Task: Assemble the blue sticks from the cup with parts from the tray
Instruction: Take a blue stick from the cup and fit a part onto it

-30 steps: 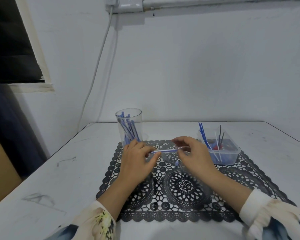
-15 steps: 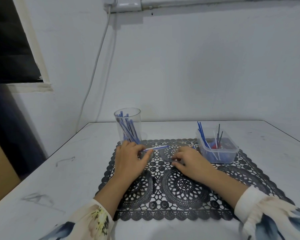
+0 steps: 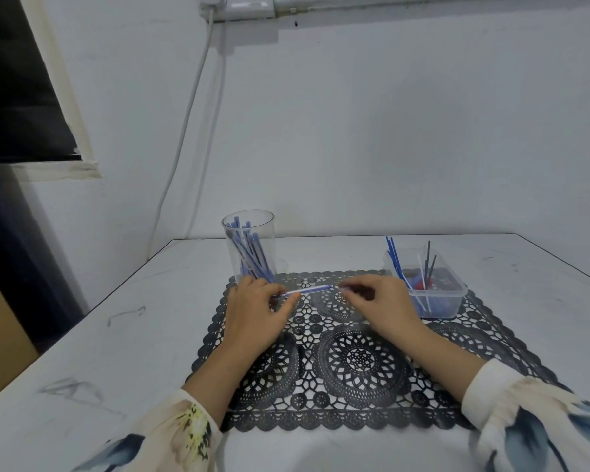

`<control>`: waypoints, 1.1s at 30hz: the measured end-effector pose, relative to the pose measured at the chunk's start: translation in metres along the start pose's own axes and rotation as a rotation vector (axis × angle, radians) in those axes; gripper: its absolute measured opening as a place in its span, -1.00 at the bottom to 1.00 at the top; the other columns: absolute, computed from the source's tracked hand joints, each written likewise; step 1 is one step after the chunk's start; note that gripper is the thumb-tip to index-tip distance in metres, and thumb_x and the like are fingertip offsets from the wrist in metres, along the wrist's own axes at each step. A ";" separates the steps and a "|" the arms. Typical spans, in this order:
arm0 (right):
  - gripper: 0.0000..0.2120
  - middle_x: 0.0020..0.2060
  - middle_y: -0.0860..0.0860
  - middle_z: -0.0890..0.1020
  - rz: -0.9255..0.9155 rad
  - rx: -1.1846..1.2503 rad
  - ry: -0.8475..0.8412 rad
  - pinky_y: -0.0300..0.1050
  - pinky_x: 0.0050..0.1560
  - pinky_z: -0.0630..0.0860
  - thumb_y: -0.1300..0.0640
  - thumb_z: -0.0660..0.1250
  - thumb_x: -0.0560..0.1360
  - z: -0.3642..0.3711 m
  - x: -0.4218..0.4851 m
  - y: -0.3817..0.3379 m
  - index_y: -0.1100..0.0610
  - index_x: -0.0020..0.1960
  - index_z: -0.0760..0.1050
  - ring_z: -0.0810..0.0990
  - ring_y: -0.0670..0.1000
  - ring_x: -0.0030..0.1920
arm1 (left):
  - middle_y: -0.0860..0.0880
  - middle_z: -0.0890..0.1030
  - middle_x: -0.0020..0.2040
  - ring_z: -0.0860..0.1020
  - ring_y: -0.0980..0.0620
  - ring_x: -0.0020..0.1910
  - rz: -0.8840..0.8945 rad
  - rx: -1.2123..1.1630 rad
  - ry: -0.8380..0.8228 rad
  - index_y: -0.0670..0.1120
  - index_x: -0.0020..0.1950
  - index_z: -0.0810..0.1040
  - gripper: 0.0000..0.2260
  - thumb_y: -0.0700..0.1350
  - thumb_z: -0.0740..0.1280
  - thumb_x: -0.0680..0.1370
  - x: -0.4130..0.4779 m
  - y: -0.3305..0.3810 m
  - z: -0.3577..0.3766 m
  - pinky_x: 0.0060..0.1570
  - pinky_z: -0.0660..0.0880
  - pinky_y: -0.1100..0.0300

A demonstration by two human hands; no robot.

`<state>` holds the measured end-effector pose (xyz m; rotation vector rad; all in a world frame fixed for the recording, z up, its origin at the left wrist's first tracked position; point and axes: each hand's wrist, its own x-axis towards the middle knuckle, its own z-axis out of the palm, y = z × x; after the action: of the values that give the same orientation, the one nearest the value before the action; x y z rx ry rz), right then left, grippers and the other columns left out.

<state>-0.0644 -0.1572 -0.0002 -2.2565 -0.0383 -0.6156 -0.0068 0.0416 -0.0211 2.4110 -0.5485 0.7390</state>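
The left hand (image 3: 256, 311) pinches a blue stick (image 3: 312, 289) just above the mat (image 3: 355, 362). The right hand (image 3: 382, 304) curls its fingers at the stick's tip. I cannot tell if they hold a part. This looks like the joining step. Next, a part must go on straight. The cup (image 3: 266, 233) stands behind the left hand, and the tray (image 3: 457, 294) is beside the right.

cream sleeves (image 3: 511, 400) (blue floral print)

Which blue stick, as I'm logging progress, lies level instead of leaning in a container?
The blue stick pinched by the left hand over the mat; others lean in the cup or tray.
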 end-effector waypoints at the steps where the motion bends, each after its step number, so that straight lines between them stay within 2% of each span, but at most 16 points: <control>1: -0.84 -0.25 -0.13 0.62 0.008 0.056 0.009 -0.20 -0.11 0.60 0.17 0.40 0.46 0.001 0.000 0.000 0.05 0.03 0.63 0.61 -0.15 -0.25 | 0.14 0.51 -0.27 0.37 0.09 -0.12 0.008 -0.010 0.008 0.03 -0.04 0.65 -0.71 0.19 0.27 0.48 0.000 0.001 0.000 -0.05 0.35 0.10; 4: -0.84 -0.20 -0.12 0.65 0.042 0.176 0.002 -0.10 -0.07 0.61 0.17 0.41 0.44 0.002 0.000 0.001 0.04 0.01 0.64 0.63 -0.15 -0.18 | 0.11 0.53 -0.26 0.36 0.09 -0.12 0.022 -0.036 0.017 0.02 -0.03 0.65 -0.72 0.17 0.29 0.49 -0.001 0.003 -0.002 -0.07 0.31 0.12; 10: -0.83 -0.13 -0.10 0.67 0.060 0.265 -0.045 -0.23 0.01 0.56 0.17 0.42 0.43 0.002 -0.001 0.002 -0.01 0.00 0.63 0.63 -0.16 -0.10 | 0.10 0.54 -0.24 0.35 0.11 -0.13 0.031 -0.063 0.010 0.01 -0.01 0.65 -0.72 0.16 0.29 0.49 -0.001 0.005 -0.004 -0.12 0.27 0.17; 18: -0.82 -0.19 -0.15 0.67 0.073 0.285 -0.055 -0.37 -0.15 0.53 0.19 0.42 0.43 0.001 -0.001 0.002 -0.03 -0.01 0.63 0.62 -0.19 -0.21 | 0.09 0.56 -0.23 0.36 0.12 -0.12 0.053 -0.104 -0.004 0.01 -0.01 0.65 -0.72 0.16 0.31 0.48 -0.003 0.006 -0.005 -0.13 0.29 0.20; 22: -0.77 -0.21 -0.14 0.67 0.047 0.300 -0.061 -0.25 -0.12 0.56 0.20 0.41 0.43 0.000 -0.001 0.002 -0.16 -0.14 0.61 0.62 -0.14 -0.15 | 0.10 0.55 -0.25 0.37 0.12 -0.13 0.061 -0.102 -0.009 0.02 -0.02 0.65 -0.73 0.17 0.30 0.48 -0.003 0.006 -0.005 -0.13 0.30 0.19; 24: -0.77 -0.20 -0.12 0.67 0.029 0.299 -0.059 -0.18 -0.08 0.57 0.21 0.41 0.44 0.001 -0.001 0.002 -0.14 -0.15 0.61 0.62 -0.12 -0.14 | 0.11 0.54 -0.27 0.37 0.13 -0.14 0.068 -0.101 -0.019 0.02 -0.03 0.65 -0.71 0.18 0.30 0.48 -0.003 0.006 -0.004 -0.12 0.33 0.18; 29: -0.74 -0.15 -0.11 0.67 0.053 0.381 -0.054 -0.18 -0.02 0.58 0.26 0.42 0.42 0.001 -0.002 0.000 -0.11 -0.11 0.60 0.63 -0.10 -0.10 | 0.12 0.52 -0.28 0.37 0.12 -0.15 0.071 -0.115 -0.022 0.02 -0.02 0.65 -0.71 0.18 0.30 0.48 -0.003 0.006 -0.005 -0.11 0.32 0.17; 33: -0.75 -0.24 -0.06 0.68 0.058 0.416 -0.027 -0.15 -0.12 0.60 0.28 0.41 0.42 0.002 -0.003 -0.001 -0.09 -0.12 0.60 0.63 -0.11 -0.22 | 0.13 0.51 -0.28 0.36 0.12 -0.15 0.081 -0.120 -0.014 0.02 -0.01 0.65 -0.73 0.16 0.30 0.48 -0.003 0.007 -0.006 -0.14 0.30 0.18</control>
<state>-0.0665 -0.1548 -0.0019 -1.8565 -0.1040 -0.4935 -0.0149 0.0405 -0.0161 2.2958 -0.6804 0.7027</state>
